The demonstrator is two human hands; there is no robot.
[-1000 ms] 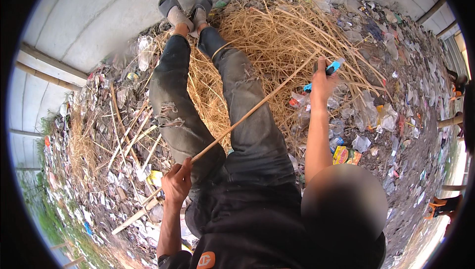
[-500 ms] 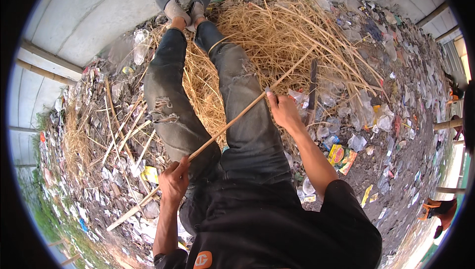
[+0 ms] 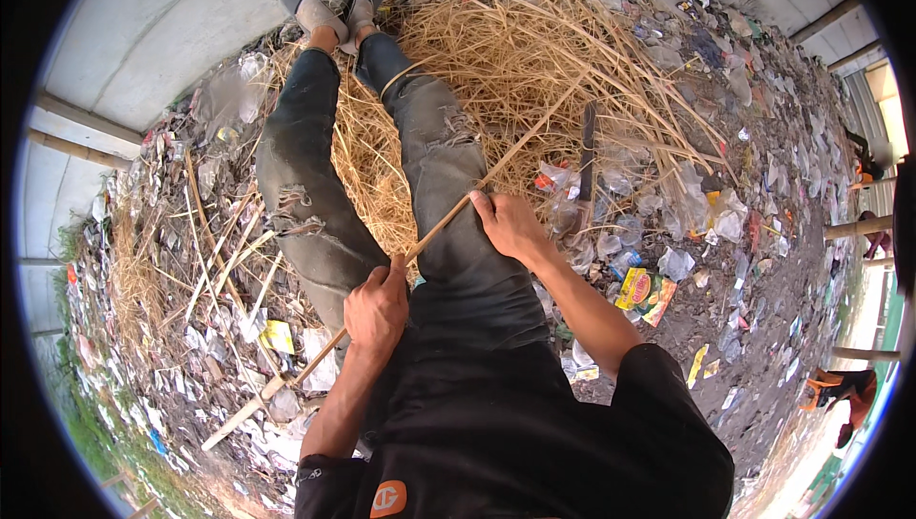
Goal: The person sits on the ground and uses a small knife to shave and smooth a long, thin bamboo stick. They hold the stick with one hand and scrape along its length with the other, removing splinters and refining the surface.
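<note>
A long, thin tan stick (image 3: 520,145), perhaps a split bamboo strip, lies slantwise across my thighs, its far end over the straw. My left hand (image 3: 377,311) is closed round its lower part, in front of my lap. Higher up, my right hand (image 3: 510,225) pinches the stick above my right thigh, thumb along it. Whether anything else is in the right fingers is hidden. Below my left hand the stick's near end reaches the litter beside a pale flat wooden slat (image 3: 234,424).
My legs stretch toward a grey wall (image 3: 191,23). Straw-like strips (image 3: 477,42) lie between and beyond them. A dark flat bar (image 3: 587,152) lies right of the straw, near a yellow packet (image 3: 647,295). Plastic litter covers the ground. Loose sticks (image 3: 229,261) lie at left.
My left hand has moved up and right, nearer my lap. My right hand has come down and left along the stick, so the hands are closer together. The view has shifted slightly.
</note>
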